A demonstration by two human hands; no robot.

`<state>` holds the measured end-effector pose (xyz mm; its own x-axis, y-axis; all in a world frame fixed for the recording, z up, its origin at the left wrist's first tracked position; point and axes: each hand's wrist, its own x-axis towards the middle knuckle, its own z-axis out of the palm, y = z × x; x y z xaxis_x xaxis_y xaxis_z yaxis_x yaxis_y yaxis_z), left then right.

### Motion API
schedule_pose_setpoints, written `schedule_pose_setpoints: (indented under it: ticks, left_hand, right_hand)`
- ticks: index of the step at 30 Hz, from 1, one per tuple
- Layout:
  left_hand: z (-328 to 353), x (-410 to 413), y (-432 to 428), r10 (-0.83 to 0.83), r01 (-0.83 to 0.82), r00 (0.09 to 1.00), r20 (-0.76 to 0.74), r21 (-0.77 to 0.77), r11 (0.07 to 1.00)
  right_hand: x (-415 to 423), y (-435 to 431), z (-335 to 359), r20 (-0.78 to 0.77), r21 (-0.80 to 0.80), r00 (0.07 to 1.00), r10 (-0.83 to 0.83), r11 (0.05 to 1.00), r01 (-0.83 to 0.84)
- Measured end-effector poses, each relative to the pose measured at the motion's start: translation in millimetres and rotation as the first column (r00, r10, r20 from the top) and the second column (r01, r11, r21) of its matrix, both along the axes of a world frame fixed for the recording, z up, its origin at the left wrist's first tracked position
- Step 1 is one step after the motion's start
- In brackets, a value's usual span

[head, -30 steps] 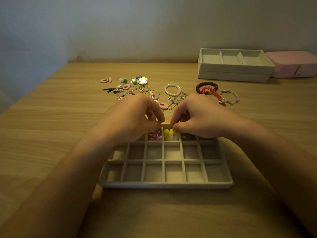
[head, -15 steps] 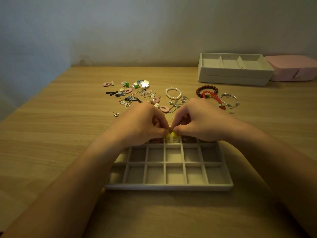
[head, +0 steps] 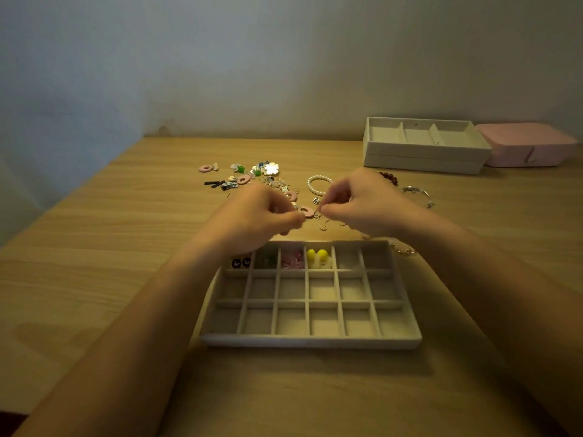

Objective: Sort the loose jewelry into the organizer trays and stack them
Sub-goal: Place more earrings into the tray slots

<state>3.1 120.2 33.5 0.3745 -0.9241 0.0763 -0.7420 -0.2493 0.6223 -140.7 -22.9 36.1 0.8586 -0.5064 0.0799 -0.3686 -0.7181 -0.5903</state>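
Two hands are meeting over the loose jewelry: your left hand (head: 262, 216) and your right hand (head: 369, 203) are each pinching, thumb to fingertip, one tiny silvery piece (head: 315, 215), too small to identify. It is sitting between your fingertips, just beside a pink ring (head: 306, 211), past the far edge of the grid tray (head: 310, 340). In that tray's far row, black discs (head: 241, 263) and yellow beads (head: 317, 255) are lying in separate compartments. Beyond your hands, a pearl bracelet (head: 318, 184) is lying on the surface (head: 94, 247), and the stacked trays (head: 422, 152) are standing far right.
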Motion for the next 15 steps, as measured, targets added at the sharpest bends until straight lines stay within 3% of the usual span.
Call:
schedule_pose_setpoints:
  ticks: [7, 15]
  left_hand:
    - [7.4, 26.3, -28.6, 0.137, -0.140, 0.989, 0.051, 0.056, 0.989]
    - [8.5, 35.4, -45.5, 0.190, -0.208, 0.967, -0.169, -0.094, 0.974]
  right_hand:
    - [47.3, -20.9, -17.6, -0.159, -0.077, 0.987, -0.026, 0.997, 0.014]
    - [63.1, -21.5, -18.7, -0.194, -0.118, 0.981, -0.020, 0.993, -0.003]
